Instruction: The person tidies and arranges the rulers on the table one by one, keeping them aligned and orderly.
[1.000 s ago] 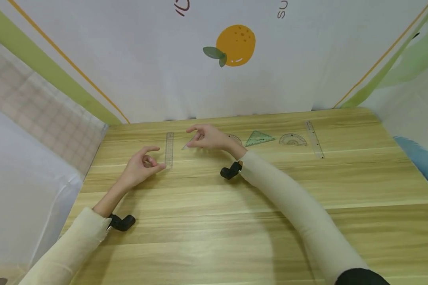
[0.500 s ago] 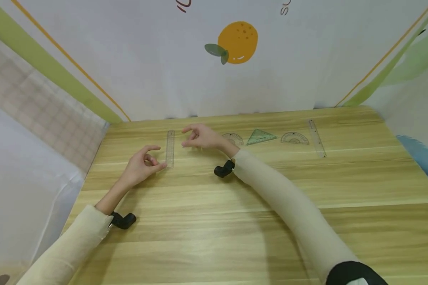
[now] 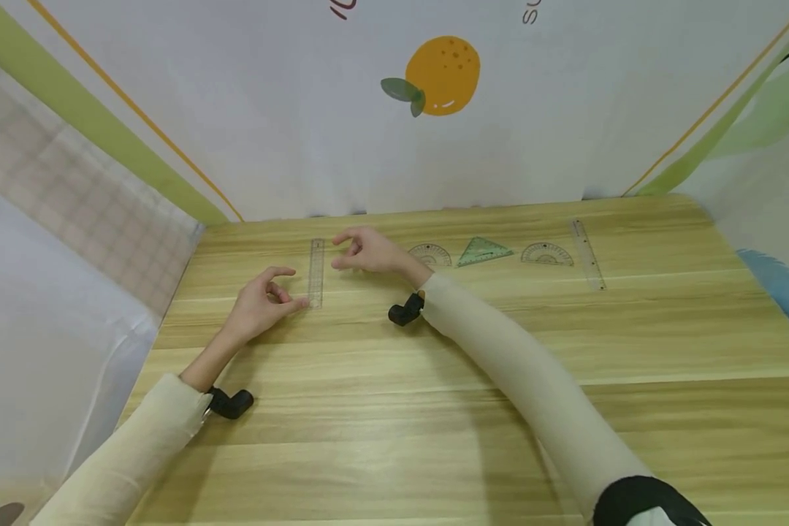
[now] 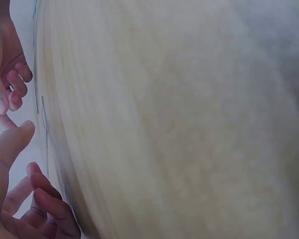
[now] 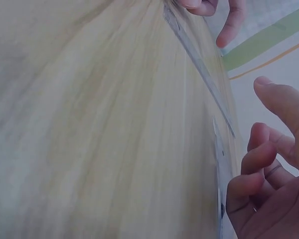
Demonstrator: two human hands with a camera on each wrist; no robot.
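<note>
A clear ruler (image 3: pixel 316 274) lies upright to the view at the left of a row on the table. My left hand (image 3: pixel 259 303) is just left of it, thumb tip beside its near end; whether they touch I cannot tell. Thumb and index finger stand apart, the other fingers loosely curled. My right hand (image 3: pixel 375 252) hovers right of the ruler in the same loose pose, nothing seen between thumb and index finger. Below that hand, the right wrist view shows a clear flat piece (image 5: pixel 220 174) with a hole, its full shape hidden.
Rightward along the row lie a clear protractor (image 3: pixel 432 255), a green set square (image 3: pixel 483 252), another protractor (image 3: pixel 547 254) and a second clear ruler (image 3: pixel 588 254). A printed white curtain (image 3: pixel 283 146) hangs behind the wooden table (image 3: pixel 368 409).
My right hand has shifted left, nearer the ruler. The thin clear point seen at its fingertips one second ago is out of sight in the head view. My left hand barely moves.
</note>
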